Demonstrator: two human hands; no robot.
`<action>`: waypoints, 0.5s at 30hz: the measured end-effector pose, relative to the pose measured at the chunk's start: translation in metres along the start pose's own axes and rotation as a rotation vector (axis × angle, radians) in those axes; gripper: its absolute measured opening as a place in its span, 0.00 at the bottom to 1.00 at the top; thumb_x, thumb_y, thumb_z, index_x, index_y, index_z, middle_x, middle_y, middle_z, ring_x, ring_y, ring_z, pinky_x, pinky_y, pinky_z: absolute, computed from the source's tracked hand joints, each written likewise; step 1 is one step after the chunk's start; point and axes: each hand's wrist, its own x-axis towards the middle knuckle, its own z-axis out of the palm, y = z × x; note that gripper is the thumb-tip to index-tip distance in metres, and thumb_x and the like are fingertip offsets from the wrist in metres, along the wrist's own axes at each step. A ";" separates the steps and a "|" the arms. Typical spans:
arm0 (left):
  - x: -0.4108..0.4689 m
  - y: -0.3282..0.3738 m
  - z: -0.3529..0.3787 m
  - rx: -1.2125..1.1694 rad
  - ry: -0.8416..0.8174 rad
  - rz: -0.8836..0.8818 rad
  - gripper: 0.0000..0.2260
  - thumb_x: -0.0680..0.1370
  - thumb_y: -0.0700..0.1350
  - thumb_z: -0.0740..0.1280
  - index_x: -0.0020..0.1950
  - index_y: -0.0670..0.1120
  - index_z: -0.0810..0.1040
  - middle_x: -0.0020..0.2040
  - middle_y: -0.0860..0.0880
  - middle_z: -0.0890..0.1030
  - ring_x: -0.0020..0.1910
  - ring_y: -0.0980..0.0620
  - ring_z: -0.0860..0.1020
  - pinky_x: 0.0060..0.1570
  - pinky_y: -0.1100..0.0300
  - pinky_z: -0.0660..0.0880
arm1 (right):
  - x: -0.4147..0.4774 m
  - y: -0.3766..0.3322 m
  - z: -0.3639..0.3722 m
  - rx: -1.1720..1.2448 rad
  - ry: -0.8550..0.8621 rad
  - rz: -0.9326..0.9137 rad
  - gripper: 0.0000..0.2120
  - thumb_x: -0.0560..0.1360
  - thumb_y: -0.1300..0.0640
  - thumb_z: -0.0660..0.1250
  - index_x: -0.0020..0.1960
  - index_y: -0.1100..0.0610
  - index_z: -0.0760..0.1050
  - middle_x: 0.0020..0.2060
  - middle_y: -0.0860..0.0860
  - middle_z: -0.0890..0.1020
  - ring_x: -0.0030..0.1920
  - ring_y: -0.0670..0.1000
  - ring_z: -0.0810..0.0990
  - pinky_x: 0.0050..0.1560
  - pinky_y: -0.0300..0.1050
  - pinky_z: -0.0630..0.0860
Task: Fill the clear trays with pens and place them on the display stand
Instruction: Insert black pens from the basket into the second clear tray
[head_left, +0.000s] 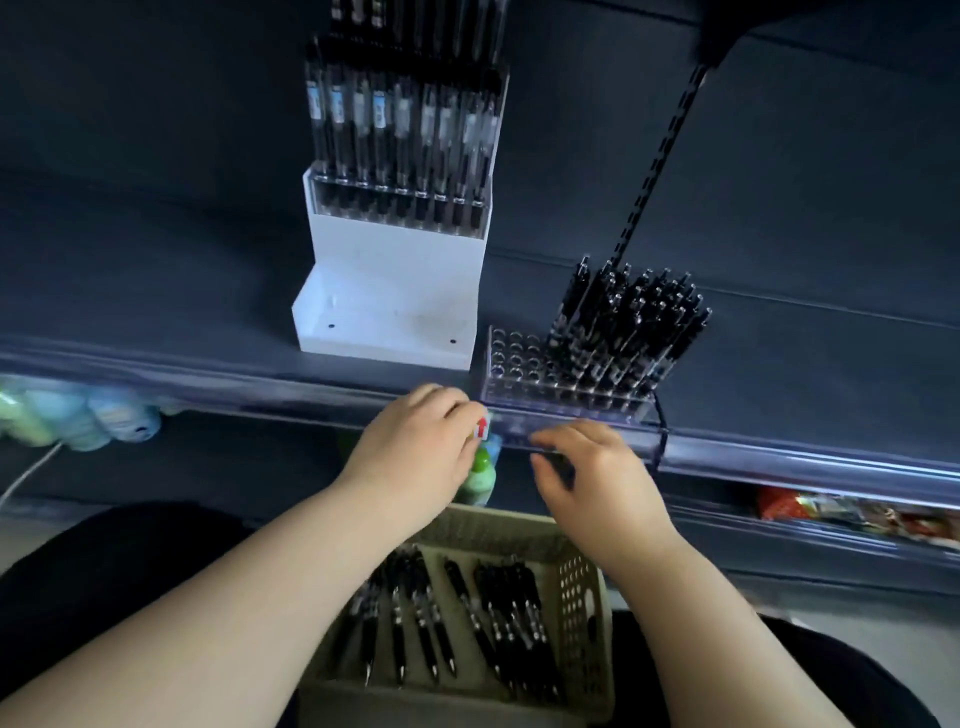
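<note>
Loading pens from basket into tray.
Basket of pens nearest; left hand and right hand curl at shelf edge, grips blurred, cannot tell. Half-filled tray just beyond, beside stand; seat pens upright in its empty left holes.

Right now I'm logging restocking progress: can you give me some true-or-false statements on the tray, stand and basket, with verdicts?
1. Every hole of the clear tray is filled. False: its left holes are empty.
2. The basket holds black pens. True.
3. The clear tray stands on the white display stand. False: it stands beside it, on the shelf.
4. The stand's upper tier holds a row of pens. True.
</note>
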 end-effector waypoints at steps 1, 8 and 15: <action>-0.008 -0.001 0.007 -0.015 -0.058 -0.049 0.15 0.77 0.45 0.64 0.63 0.46 0.75 0.60 0.49 0.76 0.61 0.47 0.72 0.57 0.52 0.73 | -0.007 0.005 0.008 -0.003 -0.098 0.096 0.11 0.75 0.56 0.65 0.57 0.55 0.78 0.52 0.51 0.80 0.54 0.53 0.76 0.54 0.46 0.74; -0.073 -0.002 0.064 -0.052 -0.508 -0.396 0.15 0.79 0.42 0.58 0.65 0.50 0.71 0.64 0.51 0.71 0.63 0.49 0.69 0.60 0.53 0.70 | -0.054 0.004 0.069 -0.134 -0.634 0.454 0.15 0.76 0.54 0.63 0.61 0.54 0.75 0.56 0.54 0.79 0.56 0.56 0.78 0.56 0.46 0.75; -0.115 0.002 0.117 -0.186 -0.753 -0.626 0.16 0.78 0.37 0.56 0.63 0.44 0.74 0.66 0.43 0.73 0.63 0.45 0.72 0.55 0.66 0.70 | -0.085 -0.002 0.127 -0.111 -0.838 0.538 0.13 0.75 0.61 0.61 0.59 0.58 0.75 0.56 0.56 0.79 0.57 0.56 0.77 0.58 0.45 0.74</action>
